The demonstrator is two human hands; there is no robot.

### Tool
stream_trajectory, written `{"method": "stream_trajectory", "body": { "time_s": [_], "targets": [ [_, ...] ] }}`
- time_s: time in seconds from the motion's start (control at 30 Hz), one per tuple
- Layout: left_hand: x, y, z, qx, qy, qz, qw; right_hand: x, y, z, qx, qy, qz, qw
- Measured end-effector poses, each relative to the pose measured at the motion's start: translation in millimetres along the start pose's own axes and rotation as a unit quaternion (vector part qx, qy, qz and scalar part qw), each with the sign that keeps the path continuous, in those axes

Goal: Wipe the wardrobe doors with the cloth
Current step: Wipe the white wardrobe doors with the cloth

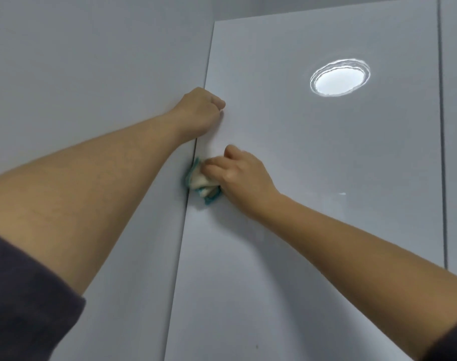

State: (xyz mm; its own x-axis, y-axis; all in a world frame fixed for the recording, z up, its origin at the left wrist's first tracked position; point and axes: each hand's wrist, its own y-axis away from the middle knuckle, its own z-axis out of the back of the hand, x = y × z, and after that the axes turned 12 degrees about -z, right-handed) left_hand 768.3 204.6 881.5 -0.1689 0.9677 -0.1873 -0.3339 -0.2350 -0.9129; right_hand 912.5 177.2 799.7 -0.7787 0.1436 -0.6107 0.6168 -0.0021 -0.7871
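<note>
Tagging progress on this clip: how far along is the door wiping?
Done: nothing provable; the glossy white wardrobe door shows no wiped-versus-unwiped marks. In hand: the left hand grips the door's left edge while the right hand holds the white cloth with teal trim against it near that edge. Left: likely the rest of this panel and the neighbouring door.

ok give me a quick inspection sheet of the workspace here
surface: glossy white wardrobe door, seemingly ajar at its left edge
job's things: cloth, white with teal edging, bunched against the door near that edge
clutter: nothing seen
grippers: left hand grips the door's left edge; right hand holds the cloth to the door
cables: nothing seen
surroundings: plain panel on the left; round light reflection on the door
</note>
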Motion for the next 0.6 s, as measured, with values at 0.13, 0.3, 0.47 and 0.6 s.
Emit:
{"method": "stream_trajectory", "body": {
  "time_s": [0.13,0.3,0.47,0.6],
  "targets": [
    [1,5,0,0.026,-0.038,-0.006,0.999,26,39,-1,0.067,-0.031,0.089,0.993],
    [-1,7,-3,0.024,-0.087,-0.032,0.995,6,16,1,0.046,0.006,0.099,0.994],
    [-3,7,-2,0.022,-0.076,-0.034,0.996,-11,-18,-6,0.0,0.045,0.001,0.999],
    [-1,6,-1,0.03,-0.093,-0.031,0.995,3,5,-2,0.012,0.007,0.041,0.999]
  ]
}}
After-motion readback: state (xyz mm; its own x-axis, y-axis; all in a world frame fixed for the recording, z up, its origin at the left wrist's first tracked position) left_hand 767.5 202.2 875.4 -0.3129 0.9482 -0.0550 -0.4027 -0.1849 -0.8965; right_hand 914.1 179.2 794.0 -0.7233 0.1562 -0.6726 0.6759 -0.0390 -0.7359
